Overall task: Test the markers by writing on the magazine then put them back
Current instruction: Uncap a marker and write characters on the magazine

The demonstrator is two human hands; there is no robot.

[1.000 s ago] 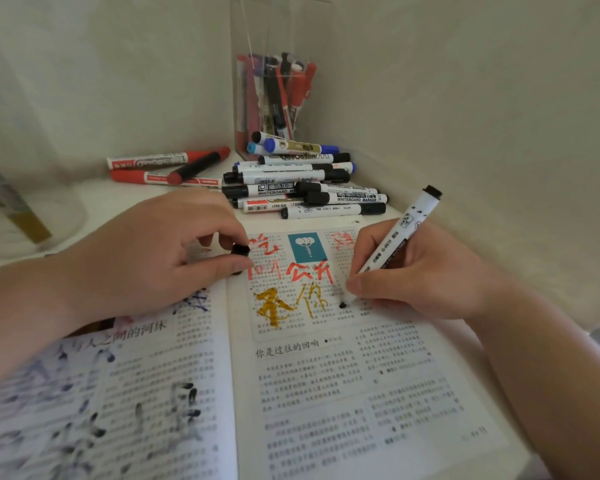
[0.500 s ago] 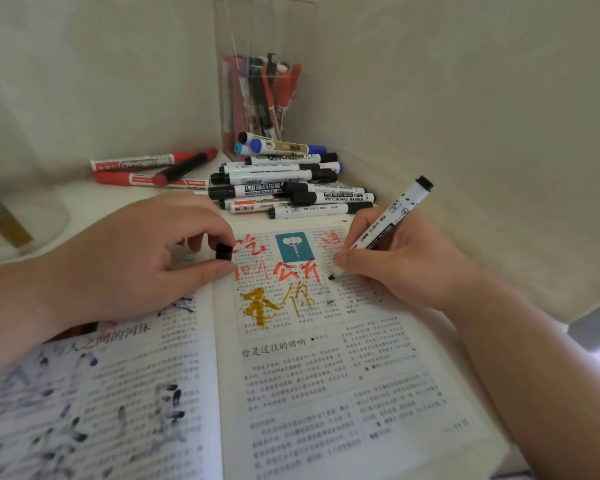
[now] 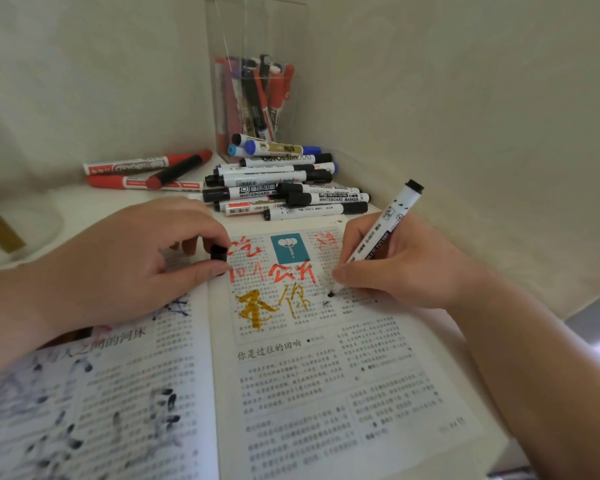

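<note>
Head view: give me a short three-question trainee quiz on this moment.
1. True or false: the marker in the right hand is capped.
2. What does the left hand pinch?
3. Fill in: the marker's tip is on the ___ page of the magazine.

Key: 1 false, its tip is bare. 2 a black cap. 3 right.

the magazine [image 3: 326,393] runs off the bottom edge, print blurred.
</note>
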